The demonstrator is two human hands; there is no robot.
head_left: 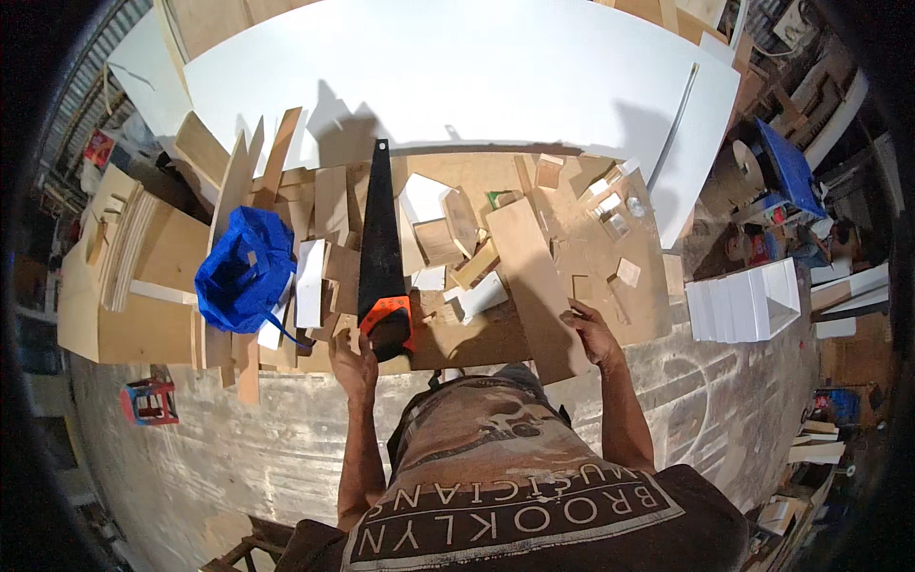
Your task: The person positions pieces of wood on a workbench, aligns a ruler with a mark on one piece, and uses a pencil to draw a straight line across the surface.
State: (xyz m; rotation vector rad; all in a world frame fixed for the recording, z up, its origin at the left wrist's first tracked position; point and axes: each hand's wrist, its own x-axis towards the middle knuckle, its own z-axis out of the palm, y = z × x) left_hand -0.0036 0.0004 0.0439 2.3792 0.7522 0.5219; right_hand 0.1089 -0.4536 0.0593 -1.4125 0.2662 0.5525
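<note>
Taking the middle of the view as the clock's centre, the handsaw (382, 243) lies at 10 o'clock, blade pointing away, its orange-and-black handle right by the left hand (354, 368) at 8 o'clock; whether those bent fingers grip it, I cannot tell. The right hand (595, 337), near 4, has its fingers at the edge of a wide plank (538, 296) at 3; its hold is unclear too. Wood offcuts (437, 240) clutter the bench (640, 315) between saw and plank. A blue bag (246, 270) crowds 9 o'clock, beside long boards (232, 195) at 10. A white panel (457, 76) spans 12, white boxes (743, 303) stand farther out at 3, a stool (150, 404) at 8
</note>
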